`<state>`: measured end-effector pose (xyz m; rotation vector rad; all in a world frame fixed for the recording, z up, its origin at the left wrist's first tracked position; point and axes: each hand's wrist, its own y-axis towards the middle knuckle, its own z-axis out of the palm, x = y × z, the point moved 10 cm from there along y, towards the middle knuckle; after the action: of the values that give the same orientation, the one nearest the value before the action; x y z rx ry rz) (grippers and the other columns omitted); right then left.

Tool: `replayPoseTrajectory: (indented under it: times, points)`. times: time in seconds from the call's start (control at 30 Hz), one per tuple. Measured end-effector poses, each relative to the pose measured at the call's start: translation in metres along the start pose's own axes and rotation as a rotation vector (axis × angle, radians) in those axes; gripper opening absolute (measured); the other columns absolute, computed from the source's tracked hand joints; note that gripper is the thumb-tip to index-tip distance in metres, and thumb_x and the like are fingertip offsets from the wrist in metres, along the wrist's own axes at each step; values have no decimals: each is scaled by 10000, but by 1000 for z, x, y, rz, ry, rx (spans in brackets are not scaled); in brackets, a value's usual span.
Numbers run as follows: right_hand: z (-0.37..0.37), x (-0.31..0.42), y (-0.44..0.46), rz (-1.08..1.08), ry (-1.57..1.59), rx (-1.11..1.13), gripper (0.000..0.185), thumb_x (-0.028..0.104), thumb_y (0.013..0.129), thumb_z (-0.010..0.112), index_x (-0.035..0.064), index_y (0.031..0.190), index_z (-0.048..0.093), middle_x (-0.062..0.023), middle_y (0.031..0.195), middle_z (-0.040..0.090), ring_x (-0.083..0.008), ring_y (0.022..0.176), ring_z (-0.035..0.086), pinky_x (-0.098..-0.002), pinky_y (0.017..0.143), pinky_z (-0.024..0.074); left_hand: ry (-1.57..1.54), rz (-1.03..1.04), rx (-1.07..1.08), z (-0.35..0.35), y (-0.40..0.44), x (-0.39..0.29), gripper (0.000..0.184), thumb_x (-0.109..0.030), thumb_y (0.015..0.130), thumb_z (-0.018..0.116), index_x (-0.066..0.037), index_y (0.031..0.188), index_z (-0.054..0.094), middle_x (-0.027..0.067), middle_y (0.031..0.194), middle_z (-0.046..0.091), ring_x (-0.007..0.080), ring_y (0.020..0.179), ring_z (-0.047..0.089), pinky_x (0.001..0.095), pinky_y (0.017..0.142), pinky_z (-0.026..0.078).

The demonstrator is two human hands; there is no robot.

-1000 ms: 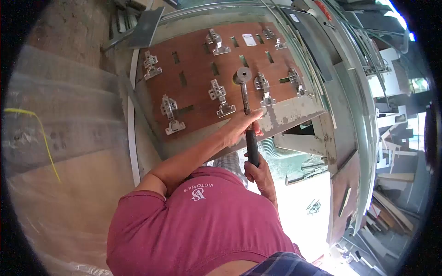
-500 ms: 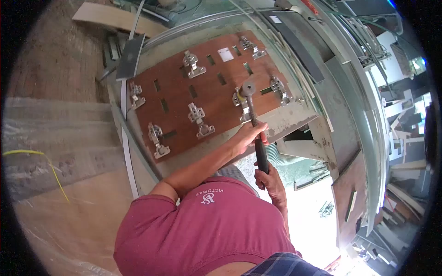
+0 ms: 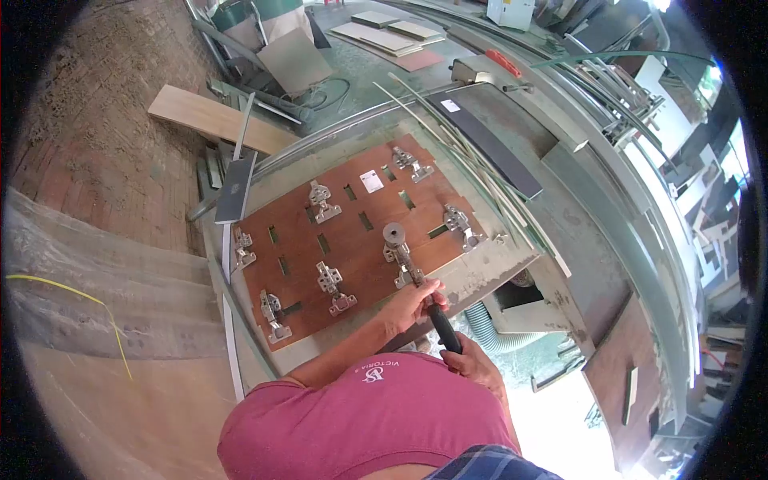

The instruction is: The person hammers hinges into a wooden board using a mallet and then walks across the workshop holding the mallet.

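Two hands share one tool in the head view. The left hand (image 3: 420, 304) is closed around the shaft close to the near edge of the board (image 3: 360, 250); the right hand (image 3: 470, 364) is wrapped round the near end of the black grip, close to the shirt (image 3: 368, 424). The spread grip appears chosen for steadiness: rear hand to power, forward hand to guide.

The tool (image 3: 442, 324) points away from the person, its round head (image 3: 393, 233) above one of the near-row hinges (image 3: 330, 288). Contact between head and hinge cannot be confirmed from this angle. Seven hinges stand on the slotted board, apparently spaced for separate access. The board lies flat on the table (image 3: 474, 272), a white label (image 3: 371, 181) toward its far side.

Surroundings: thin strips (image 3: 480, 176) and a dark panel (image 3: 492, 148) lie along the right; a plank (image 3: 224, 120) sits at far left; plastic sheet (image 3: 104, 256) with a yellow cord (image 3: 112, 324) covers the left. A hose (image 3: 498, 338) runs below at near right. Obstruction: the shaft and left hand partly hide the worked hinge, and neighbouring hinges limit sideways swing.
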<state>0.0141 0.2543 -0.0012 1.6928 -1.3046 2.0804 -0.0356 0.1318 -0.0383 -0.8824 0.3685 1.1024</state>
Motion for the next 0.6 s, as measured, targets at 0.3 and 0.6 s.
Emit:
replayPoseTrajectory:
  times: [0.3, 0.6]
  points:
    - [-26, 17, -8, -20, 178, -144, 338, 216, 766, 581, -15, 1007, 526, -6, 695, 513, -80, 551, 451, -237, 498, 357, 124, 29, 132, 50, 32, -26, 309, -313, 915, 522, -5, 934, 519, 43, 712, 546, 187, 728, 558, 335, 755, 465]
    - [-36, 9, -4, -124, 358, -318, 396, 222, 772, 612, 9, 1072, 465, 17, 622, 429, -61, 483, 409, -207, 417, 286, 253, -29, 151, 70, 70, -19, 338, -359, 885, 554, -25, 937, 545, 33, 653, 572, 160, 665, 605, 269, 639, 488]
